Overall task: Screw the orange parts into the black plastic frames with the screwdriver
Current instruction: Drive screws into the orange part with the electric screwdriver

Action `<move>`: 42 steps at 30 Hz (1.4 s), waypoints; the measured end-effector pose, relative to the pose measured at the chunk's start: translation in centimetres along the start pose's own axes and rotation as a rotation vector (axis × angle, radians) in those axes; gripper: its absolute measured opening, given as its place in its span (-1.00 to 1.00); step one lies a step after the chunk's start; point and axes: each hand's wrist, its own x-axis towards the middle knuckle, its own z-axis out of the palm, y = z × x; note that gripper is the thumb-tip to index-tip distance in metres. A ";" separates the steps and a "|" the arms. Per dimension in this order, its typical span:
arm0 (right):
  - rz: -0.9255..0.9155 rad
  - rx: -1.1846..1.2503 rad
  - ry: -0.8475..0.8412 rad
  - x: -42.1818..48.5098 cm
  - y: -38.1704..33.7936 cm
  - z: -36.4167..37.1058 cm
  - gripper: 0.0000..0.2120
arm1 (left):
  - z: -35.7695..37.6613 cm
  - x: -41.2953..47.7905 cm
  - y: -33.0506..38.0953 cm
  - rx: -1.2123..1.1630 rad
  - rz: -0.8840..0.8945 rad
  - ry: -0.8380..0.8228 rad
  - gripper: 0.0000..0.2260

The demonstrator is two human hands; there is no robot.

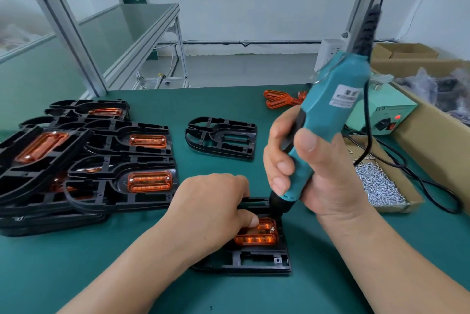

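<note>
A black plastic frame (254, 260) lies on the green mat close to me, with an orange part (256, 237) seated in it. My left hand (213, 202) rests on the frame, its thumb pressing the orange part. My right hand (312, 174) grips a teal electric screwdriver (328, 120) held nearly upright, its black tip at the orange part's far right corner, beside a silver screw. An empty black frame (221, 141) lies farther back at the centre. Loose orange parts (279, 99) lie at the back.
A stack of black frames with orange parts fitted (101, 158) fills the left side. A cardboard tray of silver screws (379, 186) sits right of my right hand. Behind it are a mint-green power box (381, 118), its black cable, and a large cardboard box (432, 120).
</note>
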 end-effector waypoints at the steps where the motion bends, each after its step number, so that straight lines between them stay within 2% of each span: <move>1: -0.019 0.022 0.027 0.1 -0.1 -0.2 -0.67 | 0.0 0.0 0.0 -0.011 -0.006 -0.010 -0.61; 6: -0.084 0.104 0.347 0.7 -0.1 -2.2 -0.73 | -0.2 -0.1 -0.6 -0.069 0.006 -0.068 -0.55; 8: -0.093 0.159 0.467 1.0 0.2 -3.0 -0.77 | -0.6 -0.3 -1.1 -0.214 0.009 -0.097 -0.50; 10: -0.090 0.195 0.539 1.2 0.3 -3.7 -0.75 | -0.8 -0.3 -1.8 -0.477 0.005 -0.061 -0.59; 12: -0.093 0.211 0.572 1.3 0.3 -4.2 -0.75 | -1.2 0.3 -2.6 -0.870 -0.056 0.001 -0.73; 15: -0.095 0.231 0.598 1.3 0.5 -4.4 -0.76 | -1.9 0.7 -2.9 -1.498 -0.127 -0.095 -0.68; 17: -0.093 0.242 0.606 1.3 0.5 -4.2 -0.77 | -1.9 0.7 -3.0 -1.721 -0.094 -0.180 -0.63; 19: -0.094 0.249 0.610 1.4 0.4 -4.0 -0.77 | -1.6 0.7 -3.0 -1.832 -0.047 -0.221 -0.61; 23: -0.100 0.257 0.617 1.3 0.4 -3.6 -0.78 | -1.0 0.7 -2.4 -1.871 -0.039 -0.227 -0.62; 31: -0.117 0.282 0.618 1.3 0.1 -3.2 -0.80 | -0.6 0.5 -1.5 -1.622 -0.134 -0.198 -0.74; 37: -0.134 0.293 0.640 1.3 0.0 -3.2 -0.81 | -0.8 0.3 -2.0 -1.833 -0.116 -0.353 -0.76; 42: -0.184 0.321 0.662 1.3 -0.7 -3.4 -0.80 | -1.0 0.2 -1.9 -1.687 -0.101 -0.278 -0.79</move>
